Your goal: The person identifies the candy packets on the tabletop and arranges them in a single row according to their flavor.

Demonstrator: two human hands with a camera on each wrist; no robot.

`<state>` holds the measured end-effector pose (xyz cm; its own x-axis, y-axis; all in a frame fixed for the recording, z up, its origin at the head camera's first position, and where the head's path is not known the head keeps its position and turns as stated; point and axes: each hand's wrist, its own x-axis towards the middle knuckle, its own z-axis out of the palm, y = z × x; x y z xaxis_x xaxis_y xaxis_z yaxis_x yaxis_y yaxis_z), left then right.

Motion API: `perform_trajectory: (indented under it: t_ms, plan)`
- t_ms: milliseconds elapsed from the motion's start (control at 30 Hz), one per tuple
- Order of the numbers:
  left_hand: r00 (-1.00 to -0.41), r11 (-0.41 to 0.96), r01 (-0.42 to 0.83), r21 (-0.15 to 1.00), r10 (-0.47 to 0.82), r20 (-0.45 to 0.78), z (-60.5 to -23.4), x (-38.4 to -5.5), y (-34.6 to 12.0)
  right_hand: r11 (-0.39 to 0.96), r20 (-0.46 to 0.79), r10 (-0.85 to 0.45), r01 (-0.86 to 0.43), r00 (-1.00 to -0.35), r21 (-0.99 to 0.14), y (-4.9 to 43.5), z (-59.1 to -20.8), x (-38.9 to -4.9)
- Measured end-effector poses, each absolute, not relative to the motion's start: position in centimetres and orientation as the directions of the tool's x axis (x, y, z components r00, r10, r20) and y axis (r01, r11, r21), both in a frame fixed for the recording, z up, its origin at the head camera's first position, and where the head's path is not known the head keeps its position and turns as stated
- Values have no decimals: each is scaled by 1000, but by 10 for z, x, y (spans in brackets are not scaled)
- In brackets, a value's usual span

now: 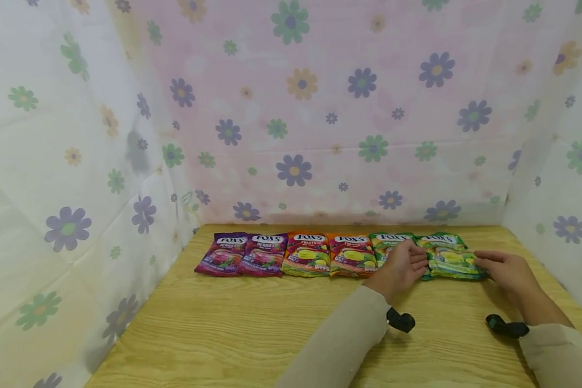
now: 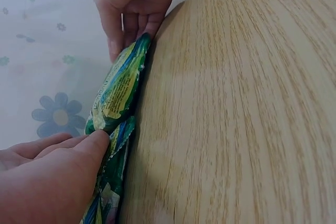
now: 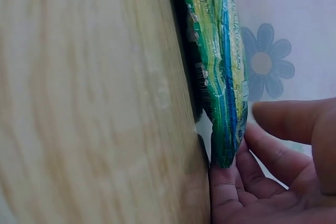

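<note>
Two green candy bags marked FOX'S lie at the right end of a row. The rightmost green bag (image 1: 453, 257) has its side edge over its neighbour, the other green bag (image 1: 387, 243). My left hand (image 1: 403, 267) rests where the two meet, fingers extended, fingertips at the seam, partly covering the left one. At the outer edge of the rightmost bag is my right hand (image 1: 506, 272). Its fingers touch that edge from the side, while the thumb (image 3: 283, 119) stands slightly off the wrapper in the right wrist view.
Left of the green bags lie two orange-red bags (image 1: 306, 256) and two purple bags (image 1: 264, 256), side by side. The row runs along the back of the wooden table (image 1: 223, 328). Flower-print cloth (image 1: 291, 124) hangs behind and on both sides.
</note>
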<state>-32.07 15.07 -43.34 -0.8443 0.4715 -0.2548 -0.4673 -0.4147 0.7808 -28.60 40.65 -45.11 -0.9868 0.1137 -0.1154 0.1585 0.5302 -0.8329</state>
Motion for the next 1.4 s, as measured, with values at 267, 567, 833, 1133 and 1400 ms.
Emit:
perform_trajectory:
  t_ms: [267, 567, 833, 1133, 1400]
  plan:
    - [-833, -414, -474, 778, 497, -243, -436, -319, 155, 533, -160, 77, 176, -984, -828, 418, -450, -281]
    - [-818, -390, -456, 800, 538, -203, -431, -318, 138, 451, -100, 3, 91, -995, -888, 419, -460, -290]
    - [-791, -309, -396, 865, 593, -150, -419, -310, 123, 320, -93, -55, 71, -994, -945, 427, -455, -287]
    - [-754, -91, -195, 976, 650, -90, -407, -309, 75, 448, -109, -51, 74, -993, -891, 425, -451, -283]
    - [-831, -11, -37, 999, 556, -25, -404, -315, -2, 421, -79, -51, 51, -996, -906, 425, -455, -280]
